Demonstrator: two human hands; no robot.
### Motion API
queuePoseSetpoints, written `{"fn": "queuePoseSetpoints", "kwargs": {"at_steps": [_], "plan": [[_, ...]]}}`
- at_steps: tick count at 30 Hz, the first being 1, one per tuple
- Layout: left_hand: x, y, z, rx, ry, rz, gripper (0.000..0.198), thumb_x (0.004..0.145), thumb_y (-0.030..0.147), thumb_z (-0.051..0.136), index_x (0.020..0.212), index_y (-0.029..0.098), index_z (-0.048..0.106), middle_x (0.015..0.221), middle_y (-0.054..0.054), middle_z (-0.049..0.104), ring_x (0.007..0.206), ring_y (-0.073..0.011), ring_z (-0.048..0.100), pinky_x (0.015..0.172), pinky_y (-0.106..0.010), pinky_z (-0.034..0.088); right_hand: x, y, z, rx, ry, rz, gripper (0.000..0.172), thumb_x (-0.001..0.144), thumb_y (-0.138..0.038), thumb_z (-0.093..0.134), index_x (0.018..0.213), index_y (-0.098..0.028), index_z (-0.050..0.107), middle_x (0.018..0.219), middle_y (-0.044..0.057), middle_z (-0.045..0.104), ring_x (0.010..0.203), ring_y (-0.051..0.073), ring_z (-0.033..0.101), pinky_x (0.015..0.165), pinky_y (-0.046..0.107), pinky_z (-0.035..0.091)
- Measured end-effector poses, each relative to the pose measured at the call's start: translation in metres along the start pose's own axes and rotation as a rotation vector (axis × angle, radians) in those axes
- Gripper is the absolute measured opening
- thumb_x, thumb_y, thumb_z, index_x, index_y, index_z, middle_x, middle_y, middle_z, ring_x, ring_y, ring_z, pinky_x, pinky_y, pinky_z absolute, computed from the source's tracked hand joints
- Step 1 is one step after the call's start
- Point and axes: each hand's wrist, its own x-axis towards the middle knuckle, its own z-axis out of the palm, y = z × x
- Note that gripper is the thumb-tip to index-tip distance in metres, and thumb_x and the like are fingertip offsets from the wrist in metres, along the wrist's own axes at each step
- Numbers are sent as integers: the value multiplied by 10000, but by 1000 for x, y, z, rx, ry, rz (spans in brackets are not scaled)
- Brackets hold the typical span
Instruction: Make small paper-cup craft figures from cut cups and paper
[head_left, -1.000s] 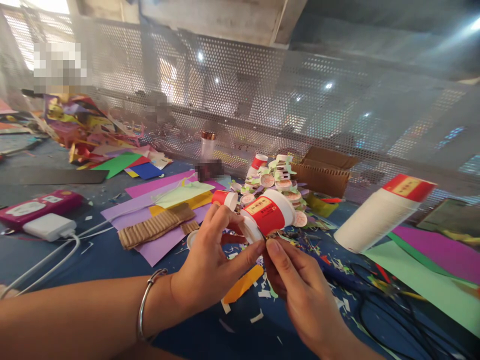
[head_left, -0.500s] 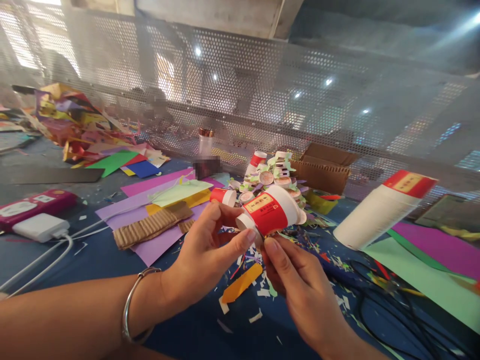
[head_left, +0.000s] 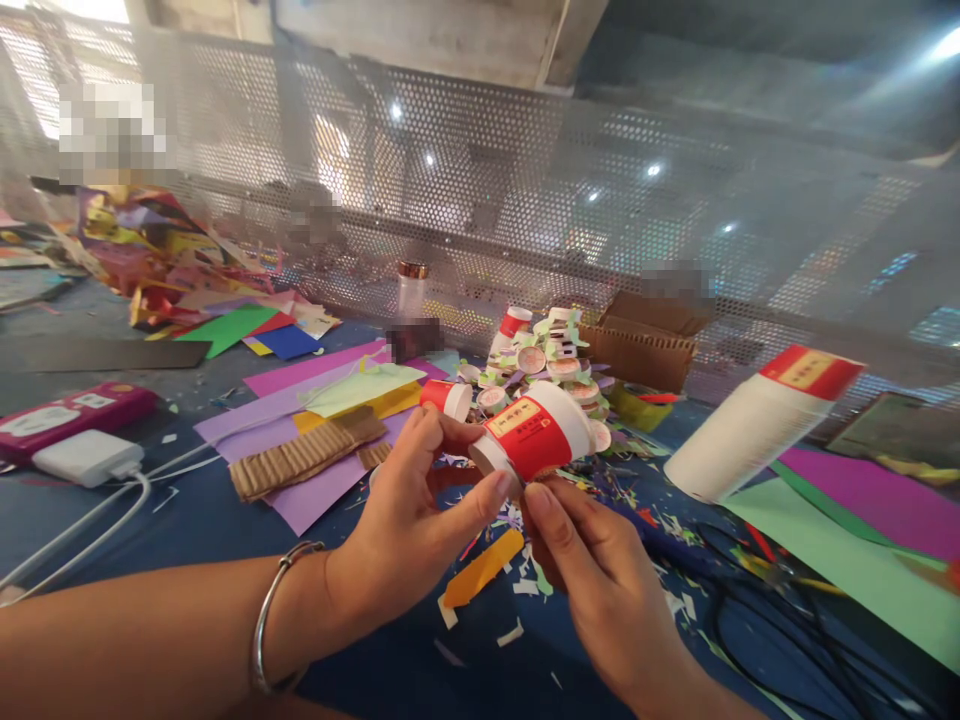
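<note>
Wearing 1 silver bangle (head_left: 262, 625) on the left wrist, at the lower left of the frame. Holding up 1 red-and-white paper cup (head_left: 536, 440) near the middle of the frame, above a blue table (head_left: 375, 650), tipped on its side with the narrow end to the left and the wide rim to the right. Grasping the narrow end with the left hand (head_left: 412, 525), index finger at its upper edge and thumb at its lower edge. Pressing the thumb and fingers of the right hand (head_left: 604, 580) close together at the cup's lower side, just right of the left thumb; cannot tell clasping the cup from pinching something small there.

Below the cup, seeing 1 orange paper strip (head_left: 484, 570) among paper scraps (head_left: 526, 587). Seeing black cables (head_left: 802, 640) at the lower right, and at the left 1 white adapter (head_left: 88, 457) just beside a pink box (head_left: 75, 420). Farther up, finding a corrugated cardboard strip (head_left: 304, 455) on purple paper (head_left: 296, 515) left of the hands, and a leaning stack of cups (head_left: 757, 435) at the right. Behind the held cup, noting a second red-and-white cup (head_left: 456, 400) and a heap of cup pieces (head_left: 562, 365). Beyond, reaching a cardboard box (head_left: 637, 350), a copper-capped bottle (head_left: 412, 290) and finally a perforated panel (head_left: 487, 160) across the upper frame.
</note>
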Motion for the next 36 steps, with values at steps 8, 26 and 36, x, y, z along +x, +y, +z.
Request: {"fn": "queuePoseSetpoints", "kwargs": {"at_steps": [8,26,36], "plan": [[2,1,-1,-16,-31,-67,262,891,342,738,981,184,550,994,-36,570,854,-132,645,752,-255,603,2,3,-1,22,-18,8,425,994,-543,557,729,-213,516,677,-34,375,609,126,305,499,256,276],[3,-3,-7,-13,-86,-210,377,814,412,812,975,179,563,980,-45,605,875,-161,617,721,-286,560,10,-1,-9,-39,14,-65,421,1007,-547,526,741,-220,526,626,-47,364,531,109,292,442,252,236],[9,-6,-9,-88,-136,-193,368,839,351,812,1068,195,569,1018,-20,556,935,-131,569,784,-234,571,14,5,-30,-121,176,-308,226,1015,-459,575,939,-249,609,612,-59,431,496,97,334,424,237,267]]}}
